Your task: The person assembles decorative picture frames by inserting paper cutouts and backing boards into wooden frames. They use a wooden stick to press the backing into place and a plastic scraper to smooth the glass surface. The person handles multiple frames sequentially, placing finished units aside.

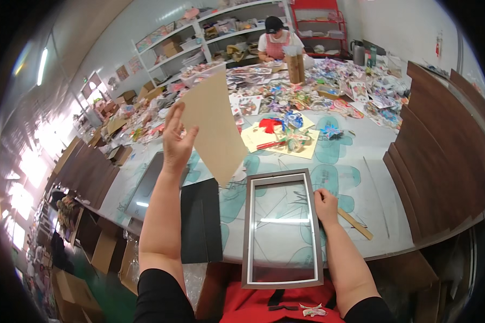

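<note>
My left hand is raised and grips a beige board by its left edge, holding it upright above the table. My right hand is closed on the right side of a grey-brown picture frame. That frame has a white inner edge and a clear pane, through which the table shows. Its near end overhangs the table edge by my red apron. Between the frame and my left forearm lies a black panel. A wooden strip rests to the right of my right hand.
Yellow cards with colourful paper decorations lie ahead. Brown boards stand stacked at the right and left. A dark flat panel is at the left. Paper pieces heap the far table, where a co-worker in a cap sits.
</note>
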The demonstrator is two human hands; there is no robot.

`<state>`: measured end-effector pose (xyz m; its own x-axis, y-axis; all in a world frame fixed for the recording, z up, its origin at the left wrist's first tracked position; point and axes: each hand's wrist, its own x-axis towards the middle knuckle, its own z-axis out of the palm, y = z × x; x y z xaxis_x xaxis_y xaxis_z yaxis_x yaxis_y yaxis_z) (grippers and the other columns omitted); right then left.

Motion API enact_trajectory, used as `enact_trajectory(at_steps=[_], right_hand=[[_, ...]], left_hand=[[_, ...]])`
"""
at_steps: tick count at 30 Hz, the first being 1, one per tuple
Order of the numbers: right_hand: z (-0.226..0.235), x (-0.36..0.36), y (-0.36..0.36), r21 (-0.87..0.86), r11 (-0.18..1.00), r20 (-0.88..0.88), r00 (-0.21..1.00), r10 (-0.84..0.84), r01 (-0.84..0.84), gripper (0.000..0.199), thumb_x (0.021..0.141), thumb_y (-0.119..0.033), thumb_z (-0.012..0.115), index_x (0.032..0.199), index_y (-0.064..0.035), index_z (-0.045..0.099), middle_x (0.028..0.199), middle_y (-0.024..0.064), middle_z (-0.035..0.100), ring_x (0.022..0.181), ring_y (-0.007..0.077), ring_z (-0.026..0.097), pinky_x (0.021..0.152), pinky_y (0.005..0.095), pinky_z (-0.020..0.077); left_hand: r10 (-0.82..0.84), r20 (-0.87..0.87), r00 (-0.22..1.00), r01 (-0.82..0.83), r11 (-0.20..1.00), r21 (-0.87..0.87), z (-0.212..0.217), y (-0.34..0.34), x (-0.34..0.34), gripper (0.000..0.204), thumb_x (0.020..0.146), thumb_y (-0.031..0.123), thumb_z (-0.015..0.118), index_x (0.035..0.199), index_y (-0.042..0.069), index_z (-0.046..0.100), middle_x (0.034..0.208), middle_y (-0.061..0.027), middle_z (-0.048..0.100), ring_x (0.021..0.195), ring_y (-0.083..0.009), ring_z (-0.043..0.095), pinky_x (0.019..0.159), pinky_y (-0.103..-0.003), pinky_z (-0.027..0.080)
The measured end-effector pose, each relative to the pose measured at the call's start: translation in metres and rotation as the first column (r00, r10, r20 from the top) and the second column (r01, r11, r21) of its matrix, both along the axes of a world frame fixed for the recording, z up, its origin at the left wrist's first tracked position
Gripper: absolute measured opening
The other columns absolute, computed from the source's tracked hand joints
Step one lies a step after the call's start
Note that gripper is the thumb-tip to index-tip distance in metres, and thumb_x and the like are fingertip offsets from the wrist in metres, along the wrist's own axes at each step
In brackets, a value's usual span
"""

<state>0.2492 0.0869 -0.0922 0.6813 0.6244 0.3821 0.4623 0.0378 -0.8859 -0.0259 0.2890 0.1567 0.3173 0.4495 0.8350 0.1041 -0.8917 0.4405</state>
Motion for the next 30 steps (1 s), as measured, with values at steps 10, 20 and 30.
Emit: enact_trajectory(at_steps=[10,20,30], right_hand=[[0.038,-0.020,-0.011,0.089,0.990,-0.037,0.992,0.117,-0.113,0.015,0.085,-0.009,0.055,0.094,-0.0001,0.064,0.083,0.0110,0.065,0.072,0.0171,0.061,0.065,0.0286,0.0475],[0.145,-0.189,-0.042,0.004,0.429,-0.052,0.428,0.902,-0.903,0.029,0.091,-0.016,0.055,0.117,-0.0023,0.058,0.106,0.0055,0.062,0.096,0.0122,0.056,0.082,0.0270,0.0452],[0.128,-0.201,-0.058,0.341,0.380,-0.433,0.215,0.875,-0.860,0.020,0.091,-0.014,0.056,0.105,-0.0006,0.062,0.086,-0.0014,0.062,0.073,0.0023,0.053,0.059,0.0202,0.0424]], left_hand=[[-0.198,0.415,0.888,0.314,0.920,-0.234,0.049,-0.118,-0.117,0.045,0.082,-0.013,0.052,0.124,0.001,0.051,0.118,-0.0120,0.058,0.107,-0.0182,0.057,0.090,-0.030,0.047],[-0.578,0.807,-0.122,0.992,-0.034,0.125,-0.017,-0.122,-0.111,0.028,0.092,0.022,0.048,0.113,0.003,0.049,0.096,-0.0053,0.048,0.077,-0.0129,0.053,0.091,-0.034,0.033],[-0.427,0.904,0.032,0.990,-0.108,-0.086,-0.075,-0.120,-0.056,0.053,0.093,0.035,0.045,0.133,0.001,0.040,0.137,-0.0188,0.040,0.125,-0.0268,0.043,0.107,-0.044,0.029]])
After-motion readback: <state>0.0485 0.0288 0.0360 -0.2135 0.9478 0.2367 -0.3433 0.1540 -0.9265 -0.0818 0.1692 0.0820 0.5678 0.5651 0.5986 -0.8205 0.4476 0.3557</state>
